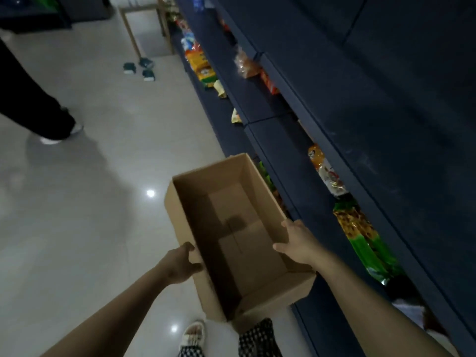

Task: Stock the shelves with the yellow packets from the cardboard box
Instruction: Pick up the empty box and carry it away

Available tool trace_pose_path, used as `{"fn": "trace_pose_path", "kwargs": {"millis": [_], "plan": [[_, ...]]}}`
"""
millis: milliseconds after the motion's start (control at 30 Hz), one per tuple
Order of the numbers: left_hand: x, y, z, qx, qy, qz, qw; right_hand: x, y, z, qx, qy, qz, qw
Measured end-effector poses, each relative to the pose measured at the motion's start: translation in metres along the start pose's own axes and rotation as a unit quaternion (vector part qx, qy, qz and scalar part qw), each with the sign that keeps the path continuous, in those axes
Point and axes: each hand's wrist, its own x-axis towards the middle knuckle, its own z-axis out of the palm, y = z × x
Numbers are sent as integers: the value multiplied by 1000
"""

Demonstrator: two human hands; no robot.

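Box (231,228) rims gripped by L hand (180,264) & R hand (296,240), shelves (296,176) just beside.

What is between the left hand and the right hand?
In the head view, the cardboard box lies between them: the left hand grips its left wall, the right hand its right wall. The box's inside shows no packets.

Three dark green slippers (140,68) lie on the pale glossy tiled floor (90,215). Nearby stands a bystander's black-trousered leg (33,99) beside a light wooden frame (131,32).
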Motion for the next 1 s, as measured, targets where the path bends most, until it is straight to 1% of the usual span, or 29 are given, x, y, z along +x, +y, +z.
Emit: {"fn": "trace_pose_path", "kwargs": {"millis": [133,267,367,500,633,733,900,1000], "plan": [[20,7,28,-84,30,-80,993,50,22,0,-1,-22,3,1000],[41,14,62,-136,54,-153,977,96,43,5,8,-29,3,1000],[59,18,83,-165,61,-185,967,127,56,14,-2,-26,10,1000],[82,17,102,-189,76,-204,957,158,68,31,-8,-31,32,999],[103,9,114,-188,112,-238,946,180,76,45,10,1,33,999],[117,2,123,-196,142,-258,935,192,83,52,4,55,7,998],[131,-3,136,-233,227,-251,911,199,85,62,3,123,-3,992],[134,-3,139,-248,254,-259,898,197,81,67,5,149,-6,989]]}}
